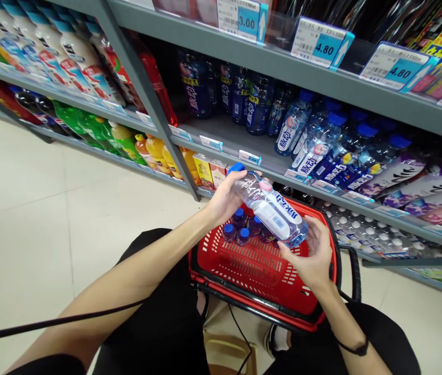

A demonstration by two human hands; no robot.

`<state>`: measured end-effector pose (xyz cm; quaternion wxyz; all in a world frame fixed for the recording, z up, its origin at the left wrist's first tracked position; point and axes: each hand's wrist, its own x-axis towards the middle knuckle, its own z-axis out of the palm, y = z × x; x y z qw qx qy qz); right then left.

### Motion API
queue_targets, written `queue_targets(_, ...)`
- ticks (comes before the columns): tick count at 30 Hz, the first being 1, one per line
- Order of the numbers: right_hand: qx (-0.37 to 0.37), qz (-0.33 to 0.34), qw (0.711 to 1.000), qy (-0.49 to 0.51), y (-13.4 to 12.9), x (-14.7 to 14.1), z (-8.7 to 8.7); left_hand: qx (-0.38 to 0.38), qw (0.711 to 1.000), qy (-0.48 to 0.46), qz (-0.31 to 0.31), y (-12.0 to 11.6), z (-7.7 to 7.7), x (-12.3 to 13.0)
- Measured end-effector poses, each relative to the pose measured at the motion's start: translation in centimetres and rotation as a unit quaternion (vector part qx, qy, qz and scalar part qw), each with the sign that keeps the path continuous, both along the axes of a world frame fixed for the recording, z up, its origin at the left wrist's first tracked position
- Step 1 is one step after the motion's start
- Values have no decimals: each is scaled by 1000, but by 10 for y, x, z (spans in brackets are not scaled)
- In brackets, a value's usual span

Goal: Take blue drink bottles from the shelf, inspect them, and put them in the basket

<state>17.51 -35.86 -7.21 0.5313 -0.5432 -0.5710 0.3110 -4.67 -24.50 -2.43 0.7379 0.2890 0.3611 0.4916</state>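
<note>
Above the red basket (260,284), the left grip (224,199) holds one bottle (269,205) near its neck, the right grip (316,258) its base.

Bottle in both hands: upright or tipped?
Tipped: the bottle slants between the hands, blue cap at the left hand, base at the right hand.

This was a shop, by its look the drinks aisle of a supermarket. Grey shelves (189,34) carried close rows of packaged drinks, among them white bottles (74,52) and green bottles (93,127). Printed price tags (320,44) (one read 3.00, two others 4.80) lined the shelf edges. A red shopping basket (240,260) and a pale tiled floor (21,208) fitted the same setting.
</note>
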Motion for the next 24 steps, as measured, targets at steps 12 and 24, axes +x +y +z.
queue_targets(12, -265, 34, 901, 343, 1, -9, 17, 98, 992, 64, 48, -10, -5, 9)
queue_targets(24, -421, 188, 747, 479, 1, -23, 18, 14, 997, 57, 41, -8, -13, 17)
